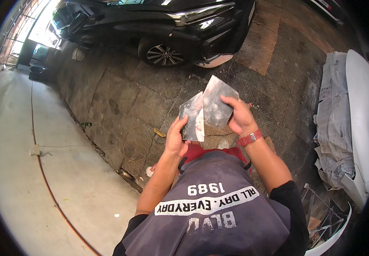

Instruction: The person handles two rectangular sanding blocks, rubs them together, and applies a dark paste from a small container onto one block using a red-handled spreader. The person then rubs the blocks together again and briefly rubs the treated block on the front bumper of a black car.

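My left hand (177, 135) grips a thin, flat grey plate (188, 123) by its lower left side. A whitish-pink smear (199, 119) runs along this plate's right edge. A second flat grey plate (217, 106), dusted with pale smudges, is pinched in my right hand (241, 116), the thumb lying on its face. The two plates are held up side by side in front of me, the right one slightly higher, their neighbouring edges meeting or overlapping. What they are made of I cannot tell. Below them is the dark textured floor (124, 102).
A black car (193, 25) stands ahead. On the right, a white curved panel (361, 106) has grey paper sheets (334, 123) along it. A small yellow object (159, 132) and a thin cord (137, 143) lie on the floor. A pale wall (9, 149) runs along the left.
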Tool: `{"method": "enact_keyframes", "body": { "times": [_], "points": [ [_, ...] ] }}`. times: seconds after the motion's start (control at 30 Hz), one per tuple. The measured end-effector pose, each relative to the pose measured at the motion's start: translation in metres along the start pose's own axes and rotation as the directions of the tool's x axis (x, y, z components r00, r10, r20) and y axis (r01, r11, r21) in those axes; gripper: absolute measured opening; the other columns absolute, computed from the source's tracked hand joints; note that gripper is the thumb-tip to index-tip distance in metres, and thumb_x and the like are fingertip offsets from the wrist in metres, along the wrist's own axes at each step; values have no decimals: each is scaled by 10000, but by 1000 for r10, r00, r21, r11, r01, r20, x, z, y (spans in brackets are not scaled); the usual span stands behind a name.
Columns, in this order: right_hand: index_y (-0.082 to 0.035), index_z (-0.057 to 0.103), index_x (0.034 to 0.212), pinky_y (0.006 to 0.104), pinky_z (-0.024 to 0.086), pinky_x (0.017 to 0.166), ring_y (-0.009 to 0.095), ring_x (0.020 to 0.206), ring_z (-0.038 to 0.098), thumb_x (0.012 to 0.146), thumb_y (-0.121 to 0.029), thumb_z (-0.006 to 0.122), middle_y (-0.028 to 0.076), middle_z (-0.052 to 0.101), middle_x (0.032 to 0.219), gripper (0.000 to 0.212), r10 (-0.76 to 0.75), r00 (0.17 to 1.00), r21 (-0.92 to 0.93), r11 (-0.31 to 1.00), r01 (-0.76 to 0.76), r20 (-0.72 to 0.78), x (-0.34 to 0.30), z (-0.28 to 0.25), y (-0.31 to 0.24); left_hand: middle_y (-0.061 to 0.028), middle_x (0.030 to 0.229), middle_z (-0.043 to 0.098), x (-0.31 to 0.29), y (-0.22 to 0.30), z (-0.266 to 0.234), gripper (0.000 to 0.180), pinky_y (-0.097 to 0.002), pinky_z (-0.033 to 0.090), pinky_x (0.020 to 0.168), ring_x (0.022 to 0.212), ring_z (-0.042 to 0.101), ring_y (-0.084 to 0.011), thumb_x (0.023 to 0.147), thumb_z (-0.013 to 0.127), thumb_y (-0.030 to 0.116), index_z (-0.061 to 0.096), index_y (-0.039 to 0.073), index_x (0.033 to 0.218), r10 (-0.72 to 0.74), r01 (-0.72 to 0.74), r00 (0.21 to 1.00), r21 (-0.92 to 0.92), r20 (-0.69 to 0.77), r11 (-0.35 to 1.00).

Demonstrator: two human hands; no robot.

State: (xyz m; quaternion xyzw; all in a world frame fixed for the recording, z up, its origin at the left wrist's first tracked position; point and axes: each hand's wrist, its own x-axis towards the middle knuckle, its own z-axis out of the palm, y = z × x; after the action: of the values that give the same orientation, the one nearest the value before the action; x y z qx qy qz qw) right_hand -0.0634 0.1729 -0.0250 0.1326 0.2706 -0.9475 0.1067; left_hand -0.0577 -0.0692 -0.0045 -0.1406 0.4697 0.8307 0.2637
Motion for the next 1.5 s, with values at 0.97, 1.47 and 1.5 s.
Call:
{"method": "enact_keyframes", "body": {
  "times": [0.97, 1.47, 1.5],
  "points": [
    [5, 580, 1444, 327, 592, 1016, 147, 1097, 735, 1011, -160, 815, 63, 750, 1280, 520, 68, 998, -509, 859, -60, -2, -79, 66, 112, -87, 1386, 708, -96, 45, -145, 531, -356, 568, 1080, 1262, 698, -184, 1089, 672, 157, 502, 56, 1582, -37, 47, 973, -41, 229, 998],
    [-200, 714, 1390, 703, 305, 1223, 364, 1417, 545, 943, -108, 616, 116, 647, 1420, 467, 124, 784, -556, -638, 532, 608, -98, 188, 259, -115, 1410, 670, -141, 43, -246, 556, -342, 491, 1102, 1261, 629, -196, 1132, 648, 276, 476, 7, 1587, 497, -422, 862, 401, -103, 813],
    [-215, 714, 1401, 707, 299, 1235, 369, 1413, 551, 943, -122, 618, 110, 645, 1421, 477, 163, 797, -550, -643, 534, 582, -100, 191, 260, -120, 1404, 671, -146, 48, -252, 548, -347, 494, 1101, 1254, 633, -204, 1133, 645, 267, 477, 5, 1584, 525, -430, 841, 431, -127, 793]
  ]
}}
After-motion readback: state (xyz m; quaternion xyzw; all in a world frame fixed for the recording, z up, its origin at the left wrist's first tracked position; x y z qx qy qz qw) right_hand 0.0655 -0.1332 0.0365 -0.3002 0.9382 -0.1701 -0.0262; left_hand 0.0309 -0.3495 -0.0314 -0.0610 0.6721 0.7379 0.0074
